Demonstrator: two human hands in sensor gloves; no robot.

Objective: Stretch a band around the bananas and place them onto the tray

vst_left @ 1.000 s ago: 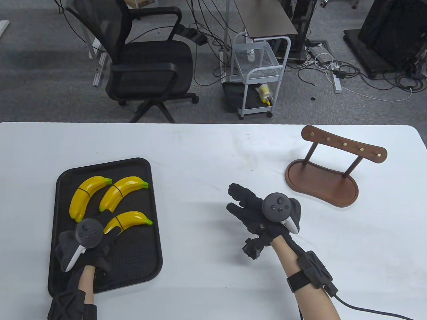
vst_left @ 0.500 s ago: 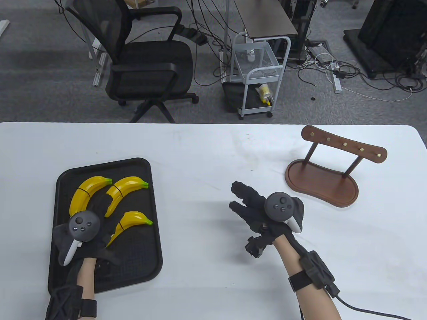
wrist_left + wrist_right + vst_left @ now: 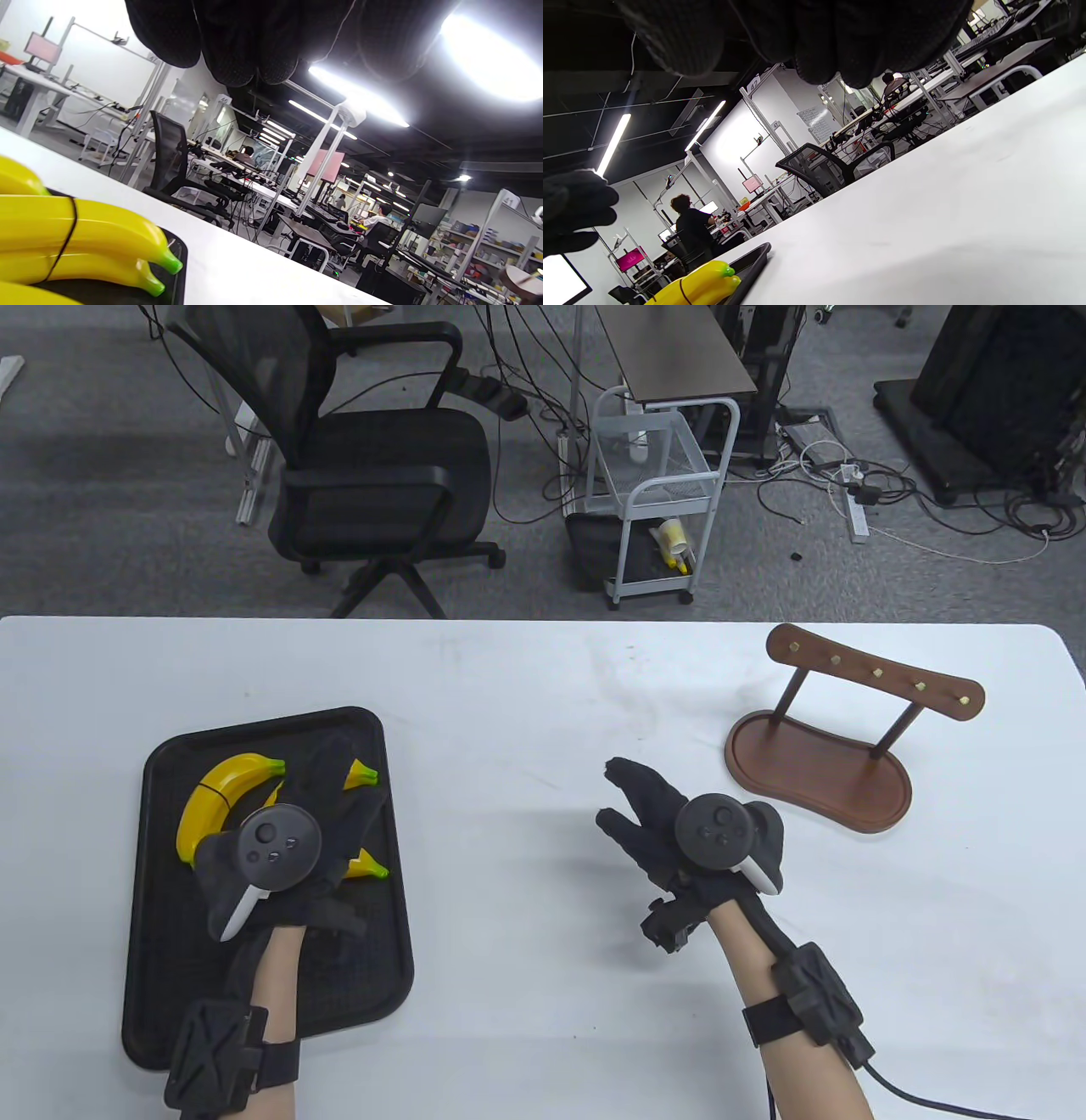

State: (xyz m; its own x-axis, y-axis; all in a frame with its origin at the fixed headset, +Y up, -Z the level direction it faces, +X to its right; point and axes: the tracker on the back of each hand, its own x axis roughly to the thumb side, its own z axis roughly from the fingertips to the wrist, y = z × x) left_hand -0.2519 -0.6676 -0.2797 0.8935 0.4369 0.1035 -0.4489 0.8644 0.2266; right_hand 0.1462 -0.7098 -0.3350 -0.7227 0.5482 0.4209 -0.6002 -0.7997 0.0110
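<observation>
Tray [image 3: 144, 967] lay at table [image 3: 526, 712] left. Three bananas [image 3: 212, 802] sat in tray, thin dark band [image 3: 70, 237] seen looped round at least two. Left hand [image 3: 288, 848] hung over bananas, fingers extended and loose, seemingly gripping nothing; contact with fruit hard to judge from above. Right hand [image 3: 679, 831] hovered mid-table, well apart from tray, fingers relaxed, holding nothing. Wooden rack [image 3: 836, 738] stood at right.

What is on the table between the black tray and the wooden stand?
Only the right hand, held between the tray and the wooden stand. The white table is otherwise bare there, in the table view.
</observation>
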